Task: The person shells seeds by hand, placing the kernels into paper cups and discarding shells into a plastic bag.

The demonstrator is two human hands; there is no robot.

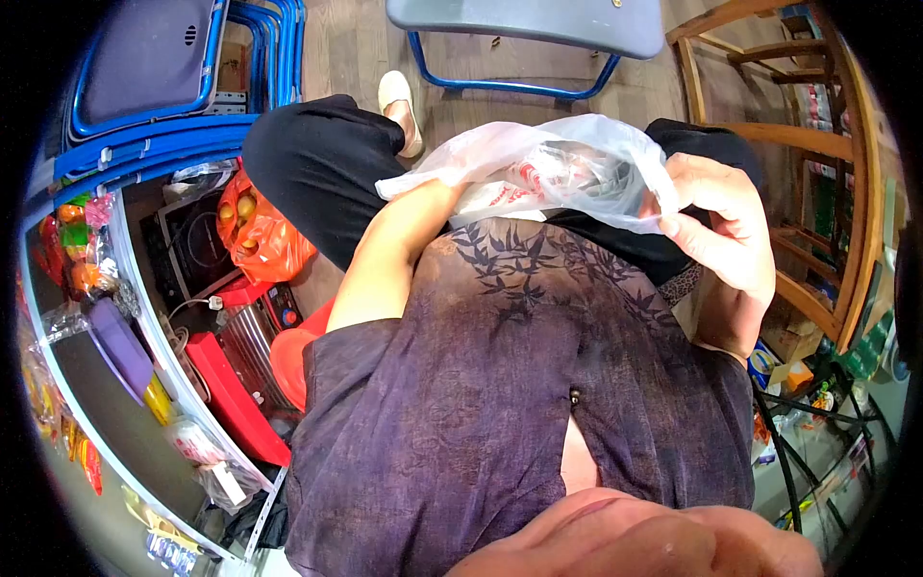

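Observation:
A translucent white plastic bag lies across my lap with its mouth spread wide. My right hand pinches the bag's rim on the right between thumb and fingers. From the left, my left forearm reaches into the bag's mouth, and the plastic hides the left hand and its fingers. Inside the bag sits a crumpled clear and white plastic bag with red print. What it contains, I cannot make out.
A grey folding table with blue legs stands ahead. Blue-framed folding chairs and a red bag of round produce are at left, beside packed shelves. A wooden frame stands at right.

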